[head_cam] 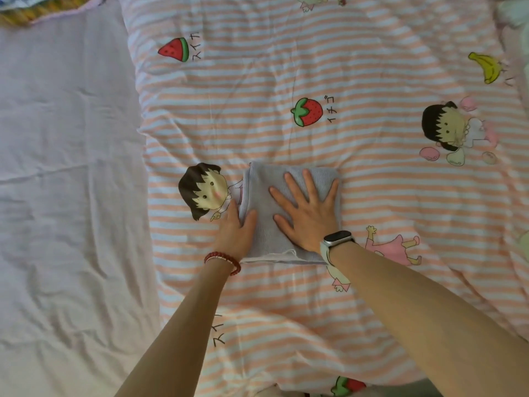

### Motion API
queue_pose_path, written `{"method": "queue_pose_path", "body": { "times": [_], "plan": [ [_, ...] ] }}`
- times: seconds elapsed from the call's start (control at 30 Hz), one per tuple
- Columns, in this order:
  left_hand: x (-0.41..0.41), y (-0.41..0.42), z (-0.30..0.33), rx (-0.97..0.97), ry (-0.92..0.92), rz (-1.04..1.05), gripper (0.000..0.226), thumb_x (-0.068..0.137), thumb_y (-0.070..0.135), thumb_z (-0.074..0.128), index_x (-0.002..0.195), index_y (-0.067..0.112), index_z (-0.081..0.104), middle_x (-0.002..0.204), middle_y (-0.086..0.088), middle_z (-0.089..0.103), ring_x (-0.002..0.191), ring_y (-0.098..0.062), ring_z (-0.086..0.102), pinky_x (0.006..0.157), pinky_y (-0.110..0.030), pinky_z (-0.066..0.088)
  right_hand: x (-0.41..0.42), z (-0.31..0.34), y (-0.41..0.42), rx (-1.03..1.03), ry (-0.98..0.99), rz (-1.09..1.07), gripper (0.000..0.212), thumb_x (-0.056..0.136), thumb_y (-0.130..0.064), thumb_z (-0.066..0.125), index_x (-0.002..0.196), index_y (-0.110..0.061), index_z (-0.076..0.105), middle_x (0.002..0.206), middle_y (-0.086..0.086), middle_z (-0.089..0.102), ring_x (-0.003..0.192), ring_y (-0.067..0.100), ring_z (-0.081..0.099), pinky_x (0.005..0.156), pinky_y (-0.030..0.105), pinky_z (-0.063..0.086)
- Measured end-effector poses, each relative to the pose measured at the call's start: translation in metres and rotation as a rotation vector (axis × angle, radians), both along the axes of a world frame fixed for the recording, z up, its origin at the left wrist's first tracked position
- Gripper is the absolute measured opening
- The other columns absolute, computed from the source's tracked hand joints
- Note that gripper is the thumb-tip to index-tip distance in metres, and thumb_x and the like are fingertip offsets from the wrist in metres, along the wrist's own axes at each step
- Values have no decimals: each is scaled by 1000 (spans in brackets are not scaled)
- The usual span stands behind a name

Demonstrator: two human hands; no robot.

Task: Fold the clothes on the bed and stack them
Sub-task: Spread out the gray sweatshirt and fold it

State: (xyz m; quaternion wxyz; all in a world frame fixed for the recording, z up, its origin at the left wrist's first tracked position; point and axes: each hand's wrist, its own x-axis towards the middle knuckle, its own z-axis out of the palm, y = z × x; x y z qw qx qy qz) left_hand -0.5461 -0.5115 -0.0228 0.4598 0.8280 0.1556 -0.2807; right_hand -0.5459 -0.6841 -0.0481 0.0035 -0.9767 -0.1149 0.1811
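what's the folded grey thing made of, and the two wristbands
Folded grey garment: looks like a soft ribbed knit, matte, with fine parallel lines across it. Bracelet on the left wrist: small glossy red beads, material unclear. Band on the right wrist: smooth pale strap, probably silicone, with a shiny dark screen.

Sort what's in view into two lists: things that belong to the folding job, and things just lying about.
Part of the job:
- folded grey garment, lying on the quilt
- right hand, pressed flat on the garment
- left hand, at the garment's left edge

Just lying about:
- striped cartoon quilt
- lilac sheet
- yellow-patterned item, top left corner, too cropped to identify
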Motion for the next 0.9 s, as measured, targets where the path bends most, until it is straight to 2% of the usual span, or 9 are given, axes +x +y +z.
{"method": "queue_pose_path", "body": {
  "times": [0.1, 0.17, 0.2, 0.27, 0.33, 0.4, 0.5, 0.73, 0.9],
  "plan": [
    [15, -9, 7, -94, 29, 119, 48, 93, 45, 45, 131, 16, 42, 118, 0, 57, 109, -21, 55, 87, -34, 49, -4, 15, -9, 229, -95, -34, 52, 95, -45, 34, 145, -34, 24, 157, -1, 11, 144, 29, -2, 104, 72, -1],
    [19, -8, 10, -142, 60, 174, 44, 93, 47, 44, 127, 19, 44, 103, 9, 56, 94, -13, 57, 74, -21, 48, -14, 27, -18, 529, -260, -269, 47, 92, -23, 47, 139, -15, 42, 152, 12, 26, 141, 30, 14, 109, 62, 15],
    [19, -6, 11, -171, 90, 202, 47, 92, 48, 44, 130, 19, 42, 105, 7, 54, 93, -14, 56, 78, -25, 49, -20, 32, -23, 661, -318, -446, 46, 91, -17, 49, 137, -9, 43, 149, 16, 30, 140, 29, 20, 111, 54, 20],
    [21, -5, 12, -223, 160, 251, 46, 91, 48, 47, 126, 19, 44, 110, 0, 55, 95, -20, 56, 82, -34, 51, -31, 38, -29, 862, -216, -819, 49, 94, -19, 51, 139, -10, 36, 142, 15, 36, 133, 27, 32, 110, 45, 29],
    [22, -7, 18, -280, 200, 300, 34, 91, 44, 49, 113, 18, 49, 99, 1, 60, 84, -16, 59, 65, -25, 52, -37, 43, -30, 986, 38, -1008, 51, 94, -30, 51, 140, -17, 33, 134, 4, 47, 120, 21, 47, 99, 39, 42],
    [20, -9, 28, -363, 205, 365, 30, 91, 40, 51, 111, 18, 51, 96, 2, 61, 82, -13, 60, 58, -22, 50, -36, 48, -32, 1054, 114, -1043, 48, 93, -34, 51, 137, -22, 37, 127, -3, 53, 111, 15, 52, 90, 32, 44],
    [2, -10, 46, -400, 126, 397, 30, 93, 36, 50, 115, 16, 51, 108, -4, 61, 93, -20, 61, 74, -33, 52, -32, 62, -36, 1175, 188, -1122, 48, 91, -36, 54, 134, -19, 42, 125, -1, 55, 109, 17, 55, 91, 38, 47],
    [-118, 11, 103, -374, 53, 641, 17, 92, 33, 52, 97, 20, 60, 105, -7, 65, 96, -25, 63, 85, -43, 52, -104, 102, -24, 1291, 404, -989, 30, 88, -35, 59, 115, -33, 47, 111, -5, 60, 94, 11, 61, 70, 26, 50],
    [-227, 34, 130, -302, 92, 835, 20, 92, 27, 54, 93, 8, 61, 102, -14, 65, 88, -26, 61, 85, -43, 52, -187, 122, 6, 1249, 556, -894, 39, 90, -27, 58, 127, -20, 48, 116, 3, 61, 95, 18, 63, 70, 30, 52]
  ]
}}
